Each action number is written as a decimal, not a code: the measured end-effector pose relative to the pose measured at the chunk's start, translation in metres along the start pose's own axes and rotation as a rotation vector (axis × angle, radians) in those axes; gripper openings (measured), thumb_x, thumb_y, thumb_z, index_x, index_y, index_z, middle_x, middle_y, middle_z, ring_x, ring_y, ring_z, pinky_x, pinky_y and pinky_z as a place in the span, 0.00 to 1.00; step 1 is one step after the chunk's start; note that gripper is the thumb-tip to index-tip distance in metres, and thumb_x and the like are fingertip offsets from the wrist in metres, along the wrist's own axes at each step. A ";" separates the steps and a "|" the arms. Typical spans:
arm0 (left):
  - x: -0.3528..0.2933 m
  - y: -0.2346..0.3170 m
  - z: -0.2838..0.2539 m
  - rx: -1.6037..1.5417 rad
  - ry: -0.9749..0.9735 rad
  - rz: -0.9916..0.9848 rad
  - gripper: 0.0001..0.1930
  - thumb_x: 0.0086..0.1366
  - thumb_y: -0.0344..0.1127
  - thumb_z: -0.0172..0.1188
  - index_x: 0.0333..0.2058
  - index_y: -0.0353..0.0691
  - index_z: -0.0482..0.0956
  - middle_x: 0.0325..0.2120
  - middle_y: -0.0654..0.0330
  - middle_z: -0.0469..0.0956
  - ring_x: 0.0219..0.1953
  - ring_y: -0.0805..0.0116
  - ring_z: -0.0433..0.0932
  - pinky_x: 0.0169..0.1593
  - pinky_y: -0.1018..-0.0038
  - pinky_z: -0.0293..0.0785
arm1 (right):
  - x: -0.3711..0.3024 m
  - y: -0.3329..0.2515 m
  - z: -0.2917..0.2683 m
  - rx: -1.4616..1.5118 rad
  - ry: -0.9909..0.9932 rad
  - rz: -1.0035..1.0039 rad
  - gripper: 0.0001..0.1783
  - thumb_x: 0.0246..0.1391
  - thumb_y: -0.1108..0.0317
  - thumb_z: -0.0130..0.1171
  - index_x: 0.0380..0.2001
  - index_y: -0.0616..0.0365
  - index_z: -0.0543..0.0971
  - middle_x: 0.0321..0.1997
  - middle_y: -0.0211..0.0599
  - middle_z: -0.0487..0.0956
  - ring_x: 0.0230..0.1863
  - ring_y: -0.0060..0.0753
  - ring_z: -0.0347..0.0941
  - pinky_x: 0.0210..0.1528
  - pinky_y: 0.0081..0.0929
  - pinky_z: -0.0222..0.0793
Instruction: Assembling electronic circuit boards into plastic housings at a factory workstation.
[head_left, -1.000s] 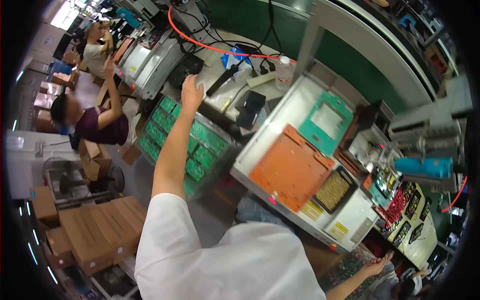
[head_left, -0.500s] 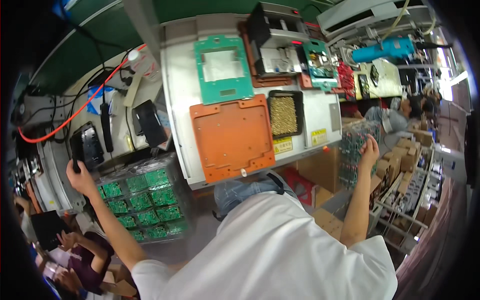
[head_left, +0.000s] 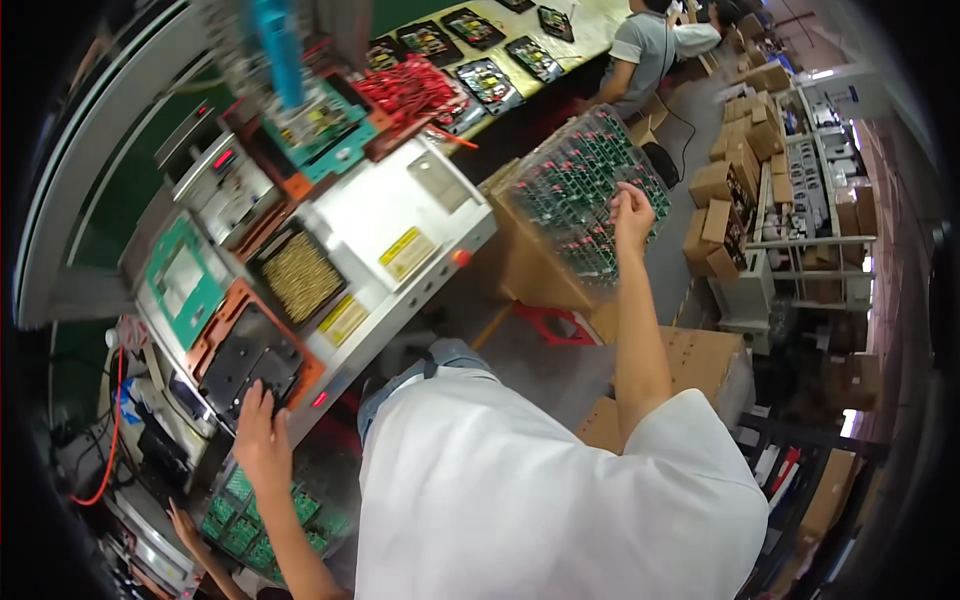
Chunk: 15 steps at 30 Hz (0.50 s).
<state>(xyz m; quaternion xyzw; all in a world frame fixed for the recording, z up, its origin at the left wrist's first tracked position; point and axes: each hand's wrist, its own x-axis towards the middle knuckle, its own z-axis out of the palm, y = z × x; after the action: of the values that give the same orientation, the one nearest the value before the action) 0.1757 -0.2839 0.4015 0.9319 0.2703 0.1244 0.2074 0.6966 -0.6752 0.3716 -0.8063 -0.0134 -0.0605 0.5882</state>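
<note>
- left hand (head_left: 262, 432) flat, fingers spread on one black plate (head_left: 252, 358) in its orange frame (head_left: 306, 368)
- right hand (head_left: 632, 212), fingers curled, gripping one clear tray (head_left: 580, 190) of green circuit boards, too many to count

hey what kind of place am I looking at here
Most likely an electronics assembly workshop: a stack of clear trays of green circuit boards by the right hand, a jig bench, and cardboard boxes.

Tilted clear tray (head_left: 580, 190) of green boards
</note>
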 end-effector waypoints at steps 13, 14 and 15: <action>-0.005 -0.111 -0.012 0.063 -0.090 -0.440 0.24 0.68 0.27 0.57 0.62 0.42 0.71 0.49 0.48 0.80 0.48 0.56 0.82 0.42 0.68 0.77 | -0.027 0.021 0.123 -0.735 -0.582 -0.478 0.10 0.57 0.66 0.58 0.40 0.56 0.83 0.36 0.44 0.83 0.38 0.43 0.81 0.40 0.37 0.76; -0.003 -0.108 -0.008 0.067 -0.066 -0.454 0.23 0.68 0.27 0.56 0.62 0.42 0.71 0.49 0.49 0.80 0.48 0.57 0.81 0.41 0.69 0.77 | -0.044 0.025 0.132 -0.865 -0.648 -0.538 0.10 0.57 0.66 0.58 0.40 0.56 0.82 0.38 0.44 0.83 0.39 0.47 0.81 0.40 0.39 0.77; -0.004 -0.107 -0.009 0.049 -0.058 -0.507 0.20 0.68 0.28 0.56 0.59 0.39 0.73 0.51 0.50 0.79 0.50 0.56 0.80 0.42 0.68 0.76 | -0.057 0.029 0.147 -0.967 -0.699 -0.512 0.10 0.56 0.65 0.57 0.39 0.57 0.81 0.38 0.46 0.83 0.40 0.50 0.80 0.41 0.41 0.77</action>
<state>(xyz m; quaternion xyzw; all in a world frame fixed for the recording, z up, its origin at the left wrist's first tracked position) 0.1214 -0.2013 0.3604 0.8423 0.4921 0.0351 0.2170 0.6551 -0.5412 0.2931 -0.9236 -0.3672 0.0678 0.0869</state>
